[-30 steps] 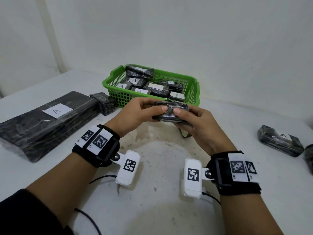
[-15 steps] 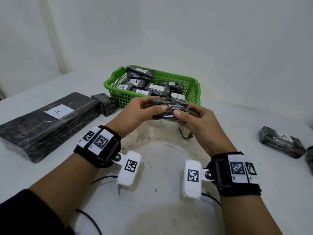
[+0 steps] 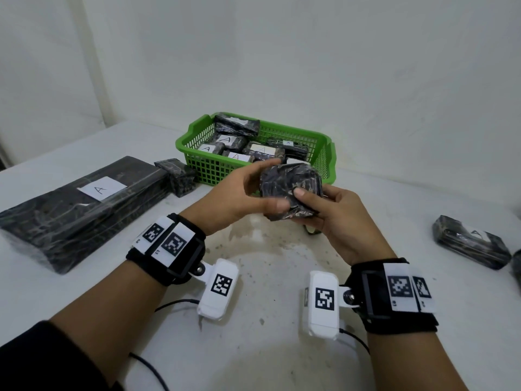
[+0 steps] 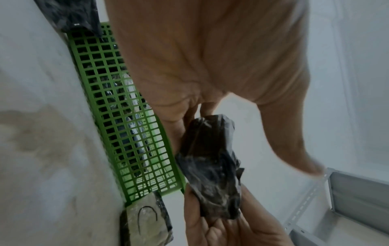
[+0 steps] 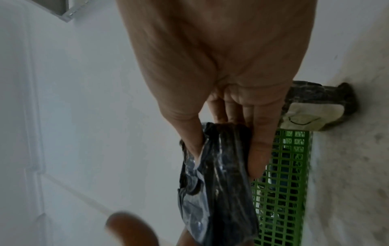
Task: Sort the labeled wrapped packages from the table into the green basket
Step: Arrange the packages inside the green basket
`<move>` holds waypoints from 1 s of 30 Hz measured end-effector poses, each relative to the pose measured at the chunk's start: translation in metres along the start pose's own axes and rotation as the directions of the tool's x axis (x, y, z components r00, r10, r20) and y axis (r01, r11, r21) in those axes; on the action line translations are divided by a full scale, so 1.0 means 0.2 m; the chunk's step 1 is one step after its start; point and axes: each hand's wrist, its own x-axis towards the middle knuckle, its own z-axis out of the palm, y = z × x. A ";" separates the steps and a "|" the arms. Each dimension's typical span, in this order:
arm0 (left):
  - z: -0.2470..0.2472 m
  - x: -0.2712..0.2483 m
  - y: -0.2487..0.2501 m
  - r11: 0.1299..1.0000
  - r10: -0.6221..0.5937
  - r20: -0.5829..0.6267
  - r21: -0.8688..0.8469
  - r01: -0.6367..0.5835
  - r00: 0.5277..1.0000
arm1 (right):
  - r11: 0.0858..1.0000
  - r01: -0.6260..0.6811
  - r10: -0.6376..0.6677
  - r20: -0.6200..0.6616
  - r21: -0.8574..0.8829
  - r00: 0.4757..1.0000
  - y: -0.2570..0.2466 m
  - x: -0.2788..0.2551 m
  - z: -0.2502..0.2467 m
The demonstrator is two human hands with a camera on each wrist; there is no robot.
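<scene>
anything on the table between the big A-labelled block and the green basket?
Yes, head view: one small wrapped package stands between the big block and the green basket, close to both.

Plain white walls (image 3: pixel 310 66) meet behind a white, stained table (image 3: pixel 267 348); grey metal shelving (image 4: pixel 347 199) stands nearby.

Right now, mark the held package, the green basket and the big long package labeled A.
held package (image 3: pixel 290 184), head view, on its crinkled dark wrap.
green basket (image 3: pixel 210 172), head view, on its near mesh wall.
big long package (image 3: pixel 56 218), head view, on its dark top face.
</scene>
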 end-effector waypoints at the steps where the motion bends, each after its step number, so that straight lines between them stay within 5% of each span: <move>1: 0.01 0.00 0.00 1.000 -0.011 -0.032 0.008 0.012 0.999 | 1.000 0.005 -0.005 -0.005 -0.017 1.000 0.00 0.00 0.00; 11: 0.03 0.01 -0.02 0.989 0.021 -0.179 0.146 0.005 0.984 | 0.992 0.040 -0.045 -0.042 -0.122 0.998 0.02 0.02 0.01; 16: 0.00 0.02 -0.01 1.000 -0.001 -0.177 -0.023 -0.003 0.984 | 0.991 0.079 -0.084 -0.047 -0.107 0.995 0.01 0.00 0.02; 19: -0.02 0.02 0.00 0.990 0.050 -0.198 0.137 -0.023 0.979 | 0.974 0.137 -0.153 -0.078 -0.181 0.985 0.01 0.01 0.02; 26: -0.04 0.02 -0.01 0.993 0.095 -0.263 0.097 -0.072 0.960 | 0.995 -0.050 0.048 0.028 0.085 0.998 -0.07 -0.04 0.06; 30: -0.02 0.02 -0.01 0.989 0.141 -0.199 0.076 -0.128 0.970 | 0.994 -0.072 0.064 0.094 0.084 0.993 -0.07 -0.05 0.06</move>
